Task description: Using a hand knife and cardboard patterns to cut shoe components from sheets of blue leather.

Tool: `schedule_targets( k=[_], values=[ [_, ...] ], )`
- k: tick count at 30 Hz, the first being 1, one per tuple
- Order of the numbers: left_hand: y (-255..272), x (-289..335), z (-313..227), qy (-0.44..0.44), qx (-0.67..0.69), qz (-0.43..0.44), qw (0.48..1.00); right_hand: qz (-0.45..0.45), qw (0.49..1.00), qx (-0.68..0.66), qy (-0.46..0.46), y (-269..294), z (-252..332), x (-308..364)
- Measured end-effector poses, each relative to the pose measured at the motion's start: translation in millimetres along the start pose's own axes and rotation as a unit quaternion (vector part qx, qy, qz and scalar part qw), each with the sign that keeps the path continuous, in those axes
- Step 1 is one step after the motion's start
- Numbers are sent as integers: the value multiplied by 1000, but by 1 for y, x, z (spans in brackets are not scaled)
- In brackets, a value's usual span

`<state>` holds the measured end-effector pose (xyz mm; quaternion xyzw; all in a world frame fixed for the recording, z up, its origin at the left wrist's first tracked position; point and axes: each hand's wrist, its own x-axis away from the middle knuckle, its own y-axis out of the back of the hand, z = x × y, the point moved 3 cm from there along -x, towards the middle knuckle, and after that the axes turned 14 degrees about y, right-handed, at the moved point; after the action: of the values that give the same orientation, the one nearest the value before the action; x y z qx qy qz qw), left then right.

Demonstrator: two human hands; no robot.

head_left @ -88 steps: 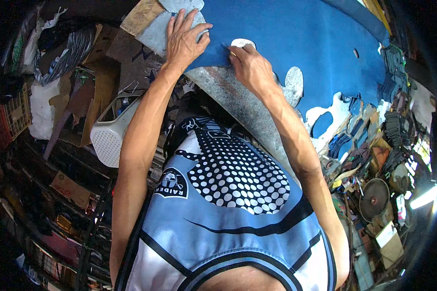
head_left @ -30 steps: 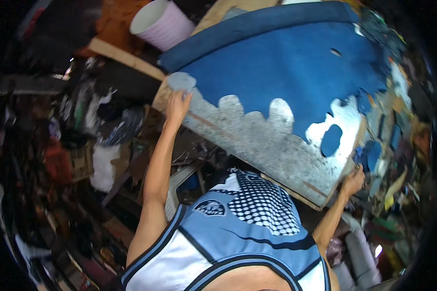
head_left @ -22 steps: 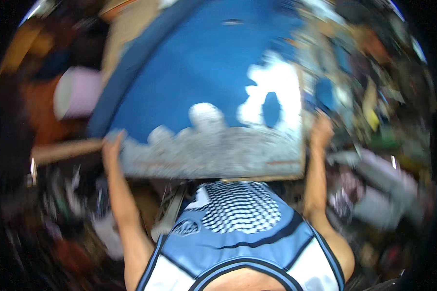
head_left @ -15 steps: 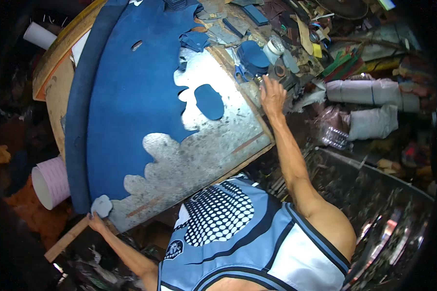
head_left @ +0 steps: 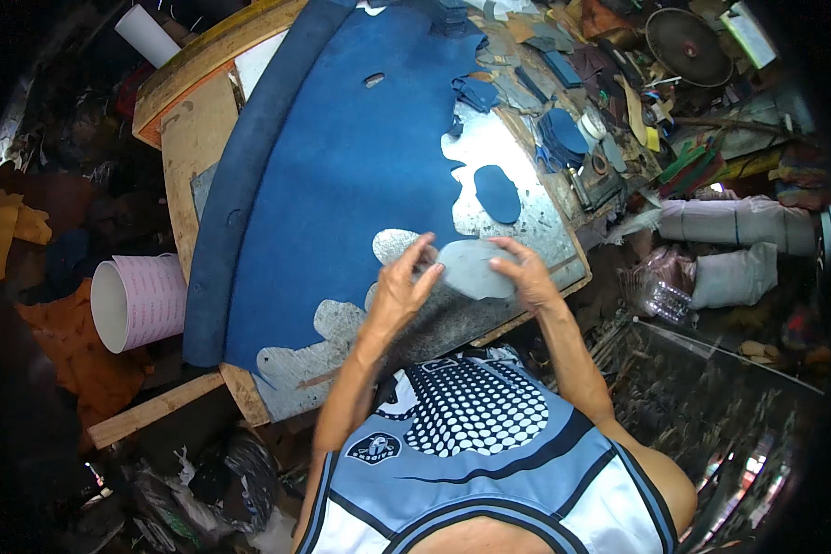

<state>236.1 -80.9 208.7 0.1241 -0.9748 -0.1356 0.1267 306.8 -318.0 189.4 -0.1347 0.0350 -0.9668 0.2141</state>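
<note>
A grey oval leather piece [head_left: 474,269] is held over the near part of the metal-topped table. My right hand [head_left: 523,273] grips its right end, the thumb lying across the top face. At its left end is my left hand [head_left: 406,280], thumb and fingertips closed in at the edge, slightly smeared by motion. Beneath and beyond my left hand spreads a large blue leather hide [head_left: 342,175], its right and near edges cut into scalloped curves. A blue oval cut piece [head_left: 498,195] lies on the bare metal sheet [head_left: 524,231], farther off than my hands.
A rolled dark blue edge [head_left: 240,212] runs along the hide's left side. At the back right sit scissors [head_left: 547,159], stacked blue ovals [head_left: 563,130], a white roll [head_left: 592,123] and leather scraps. A white-and-pink roll [head_left: 138,303] stands left; wrapped bundles [head_left: 739,226] lie right.
My left hand has come from the table's near left corner to the middle with the grey piece. My right hand has left the tools at the right and taken hold of it. The view has shifted.
</note>
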Motion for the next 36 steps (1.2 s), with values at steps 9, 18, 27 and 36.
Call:
schedule_targets(
  k=[9,18,27,36],
  values=[
    [370,-109,204,240,-289,-230,898,-178,725,659,88,72,-18,0],
    [182,-58,38,75,-454,-168,872,-193,673,710,77,60,-61,6],
    [172,-132,60,219,-272,-67,935,-185,688,697,87,53,-62,11],
    [255,-47,122,293,24,-19,956,-192,683,693,126,65,-63,9]
  ],
)
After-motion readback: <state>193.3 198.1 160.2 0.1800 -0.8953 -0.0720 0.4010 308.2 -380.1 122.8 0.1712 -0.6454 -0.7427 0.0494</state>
